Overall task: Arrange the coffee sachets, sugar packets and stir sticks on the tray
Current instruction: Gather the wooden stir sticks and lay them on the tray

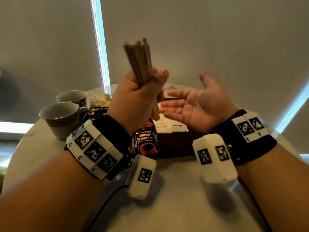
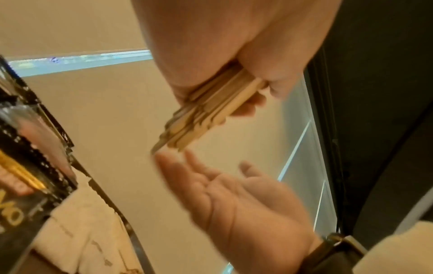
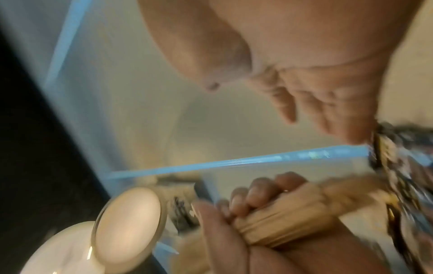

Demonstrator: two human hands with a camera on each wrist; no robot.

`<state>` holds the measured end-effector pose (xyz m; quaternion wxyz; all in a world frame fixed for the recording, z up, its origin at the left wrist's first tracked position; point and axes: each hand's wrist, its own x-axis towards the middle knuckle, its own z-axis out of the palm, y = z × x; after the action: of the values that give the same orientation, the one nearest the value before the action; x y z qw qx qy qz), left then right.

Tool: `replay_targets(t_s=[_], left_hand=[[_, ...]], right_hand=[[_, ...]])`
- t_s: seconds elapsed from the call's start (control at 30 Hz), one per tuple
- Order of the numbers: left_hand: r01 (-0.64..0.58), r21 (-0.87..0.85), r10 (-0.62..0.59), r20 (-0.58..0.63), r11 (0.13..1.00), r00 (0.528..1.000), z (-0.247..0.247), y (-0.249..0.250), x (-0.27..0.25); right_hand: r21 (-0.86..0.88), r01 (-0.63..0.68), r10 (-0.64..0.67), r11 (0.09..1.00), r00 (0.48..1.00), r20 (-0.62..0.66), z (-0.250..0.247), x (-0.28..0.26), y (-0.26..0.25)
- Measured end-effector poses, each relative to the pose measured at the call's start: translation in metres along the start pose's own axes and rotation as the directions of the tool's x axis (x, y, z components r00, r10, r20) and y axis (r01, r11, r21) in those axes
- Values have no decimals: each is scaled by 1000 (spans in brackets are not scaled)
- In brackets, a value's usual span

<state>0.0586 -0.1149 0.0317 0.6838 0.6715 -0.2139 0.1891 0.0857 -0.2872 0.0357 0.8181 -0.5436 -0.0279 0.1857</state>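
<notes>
My left hand [image 1: 133,99] grips a bundle of tan wooden stir sticks [image 1: 139,61] upright above the dark tray [image 1: 175,148]; my right hand [image 1: 197,104] waits flat, palm up. The left wrist view shows their uneven lower ends [image 2: 180,133].

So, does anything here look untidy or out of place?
Yes. The stir sticks in the left hand fan out with uneven ends. Behind the cups, crumpled paper lies on the table.
</notes>
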Motion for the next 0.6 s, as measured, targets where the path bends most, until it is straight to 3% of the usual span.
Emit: replay_targets(t_s=[0.03,0.1,0.27,0.33,0.47,0.6], left_hand=[[-36,-39,34,-63,999,997,-2,-2,2],[-59,-79,49,-122,995,991,-4,-6,4],[-65,-24,63,-88,998,994,2,-12,1],[-42,-28,41,-47,999,998,4,-12,-1],[-109,29,110,-44,994,993,-1,-12,1],[20,-29,-20,13,999,1000,3,-14,-2]], right_hand=[[29,-96,94,995,995,46,0,2,2],[68,-173,165,983,980,111,2,4,8],[275,-176,70,945,932,355,7,3,19],[330,-158,27,931,930,367,10,2,20],[266,-132,53,955,957,284,13,2,23],[345,-71,-36,936,955,294,20,-3,23]])
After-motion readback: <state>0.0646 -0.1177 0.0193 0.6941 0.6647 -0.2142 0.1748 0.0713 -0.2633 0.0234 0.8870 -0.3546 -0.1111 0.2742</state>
